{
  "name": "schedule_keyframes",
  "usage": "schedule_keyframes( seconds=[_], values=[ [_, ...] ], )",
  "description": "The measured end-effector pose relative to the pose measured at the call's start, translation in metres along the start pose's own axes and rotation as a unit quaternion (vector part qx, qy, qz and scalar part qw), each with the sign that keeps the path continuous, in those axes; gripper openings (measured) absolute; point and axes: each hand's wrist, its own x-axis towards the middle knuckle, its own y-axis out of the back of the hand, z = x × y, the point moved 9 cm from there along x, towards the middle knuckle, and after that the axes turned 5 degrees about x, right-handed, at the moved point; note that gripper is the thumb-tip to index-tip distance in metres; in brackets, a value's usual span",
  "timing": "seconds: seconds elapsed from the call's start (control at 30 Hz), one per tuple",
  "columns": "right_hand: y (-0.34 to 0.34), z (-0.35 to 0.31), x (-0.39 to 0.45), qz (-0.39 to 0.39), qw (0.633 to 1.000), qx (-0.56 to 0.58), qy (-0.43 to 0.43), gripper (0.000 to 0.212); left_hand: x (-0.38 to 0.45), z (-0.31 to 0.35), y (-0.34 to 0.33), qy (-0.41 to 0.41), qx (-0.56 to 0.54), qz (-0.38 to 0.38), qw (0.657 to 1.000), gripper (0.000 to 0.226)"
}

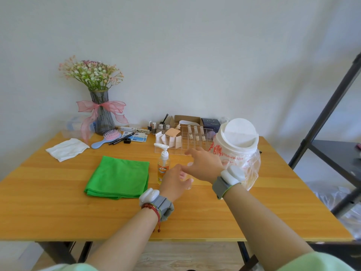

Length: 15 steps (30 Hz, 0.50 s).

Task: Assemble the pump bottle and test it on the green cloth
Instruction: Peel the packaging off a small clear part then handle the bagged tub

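Pump bottle [163,165]: it stands upright on the worktop [195,216], just right of the green cloth [119,177], long axis vertical, pump head seated on top with its nozzle pointing toward the cloth.
Your left hand [173,182]: nearest, just right of the bottle, fingers curled round a small clear object I cannot make out.
Your right hand [203,165]: further right of the bottle, fingers spread, over that same object; whether it grips, I cannot tell.
Room: open worktop in front of the bottle; the clear organizer [181,141] crowds behind it, the bagged tub [237,149] to its right.
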Motion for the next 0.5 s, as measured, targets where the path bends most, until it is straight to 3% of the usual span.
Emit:
schedule_keyframes(
  seconds=[0.13, 0.3, 0.5],
  values=[
    [0.0000, -0.0011, -0.0004, -0.059, 0.997, 0.041, 0.029, 0.035, -0.0004, -0.0003, -0.0002, 0.003, -0.001, 0.000, 1.000, 0.037],
    [0.0037, 0.0003, 0.0036, -0.030, 0.999, 0.009, 0.015, 0.017, -0.0006, 0.0000, 0.0001, 0.003, 0.002, 0.000, 1.000, 0.038],
    [0.0054, -0.0003, 0.0012, 0.049, 0.994, -0.094, -0.014, 0.050, -0.0002, 0.0025, 0.0022, -0.002, -0.004, 0.004, 1.000, 0.039]
  ],
)
